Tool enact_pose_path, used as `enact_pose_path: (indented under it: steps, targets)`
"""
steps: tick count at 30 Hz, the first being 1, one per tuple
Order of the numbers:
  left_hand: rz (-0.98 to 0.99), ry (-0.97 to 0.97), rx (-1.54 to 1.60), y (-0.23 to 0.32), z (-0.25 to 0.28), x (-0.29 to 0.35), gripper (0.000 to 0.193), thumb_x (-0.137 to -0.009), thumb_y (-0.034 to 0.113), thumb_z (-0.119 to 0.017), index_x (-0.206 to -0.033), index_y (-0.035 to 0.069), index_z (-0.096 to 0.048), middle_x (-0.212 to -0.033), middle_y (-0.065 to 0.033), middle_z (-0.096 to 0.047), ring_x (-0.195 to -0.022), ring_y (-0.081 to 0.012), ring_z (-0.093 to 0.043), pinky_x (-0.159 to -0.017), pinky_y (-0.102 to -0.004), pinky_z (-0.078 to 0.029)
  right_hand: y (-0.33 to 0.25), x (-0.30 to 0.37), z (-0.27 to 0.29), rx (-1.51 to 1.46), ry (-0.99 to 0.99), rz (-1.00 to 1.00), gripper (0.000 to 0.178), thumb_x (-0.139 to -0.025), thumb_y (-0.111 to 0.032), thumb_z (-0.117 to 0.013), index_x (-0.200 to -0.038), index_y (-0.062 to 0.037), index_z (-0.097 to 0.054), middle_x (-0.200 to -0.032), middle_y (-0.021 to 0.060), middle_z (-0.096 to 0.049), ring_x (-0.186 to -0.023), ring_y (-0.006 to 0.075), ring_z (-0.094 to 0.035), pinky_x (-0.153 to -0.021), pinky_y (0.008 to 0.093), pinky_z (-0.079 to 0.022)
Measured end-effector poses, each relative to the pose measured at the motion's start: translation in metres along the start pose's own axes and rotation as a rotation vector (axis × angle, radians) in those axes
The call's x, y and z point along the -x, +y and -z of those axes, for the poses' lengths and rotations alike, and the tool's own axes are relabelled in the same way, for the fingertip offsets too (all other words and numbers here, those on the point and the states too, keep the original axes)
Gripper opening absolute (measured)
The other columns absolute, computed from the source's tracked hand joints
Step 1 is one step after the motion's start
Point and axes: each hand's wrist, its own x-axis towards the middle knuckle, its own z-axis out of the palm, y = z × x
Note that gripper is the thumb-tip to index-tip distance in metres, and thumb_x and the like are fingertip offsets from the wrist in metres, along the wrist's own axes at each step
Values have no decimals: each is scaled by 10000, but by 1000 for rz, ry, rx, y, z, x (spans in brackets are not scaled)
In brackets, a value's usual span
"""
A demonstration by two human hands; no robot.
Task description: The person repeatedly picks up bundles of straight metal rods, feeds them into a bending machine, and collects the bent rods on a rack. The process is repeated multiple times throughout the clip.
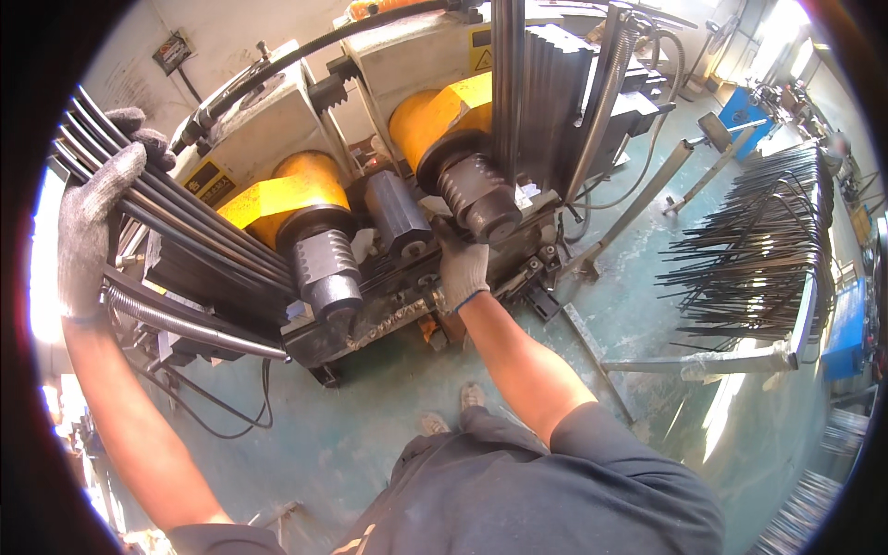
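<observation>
My left hand, in a grey knitted glove, is raised at the far left and closed round a bundle of long dark metal rods. The rods slant down toward the machine's left side, by a ribbed dark roller head. My right hand, in a pale glove with a dark front, reaches to the machine's front edge. It lies between a dark angular block and a second ribbed roller head. The fingers point away from me and are partly hidden, so their grip does not show.
Yellow housings carry the roller heads on a pale machine body. A coiled metal spring hose runs along the left. At right, many bent dark rods hang on a metal rack. Blue boxes stand beyond.
</observation>
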Motion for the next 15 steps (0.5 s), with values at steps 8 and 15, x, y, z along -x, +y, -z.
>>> enact_pose_path:
  steps: [8, 15]
  targets:
    - [7, -22, 32, -3, 5, -4, 394, -1132, 132, -715, -1504, 31, -636, -1226, -120, -805, -1130, -210, -820, -956, -329, -712, 4, -4, 2, -31, -53, 3, 210, -996, -103, -855, -1176, -8, -802, -1123, 63, -812, -1043, 180, -730, -931, 376, -542]
    - [11, 3, -88, -4, 15, -4, 386, -1137, 200, -725, -1487, 42, -686, -1182, -110, -834, -1088, -200, -838, -962, -328, -707, 3, -2, 3, -51, -64, -61, 177, -990, -98, -846, -1140, -14, -805, -1086, 50, -791, -1007, 185, -708, -926, 385, -533]
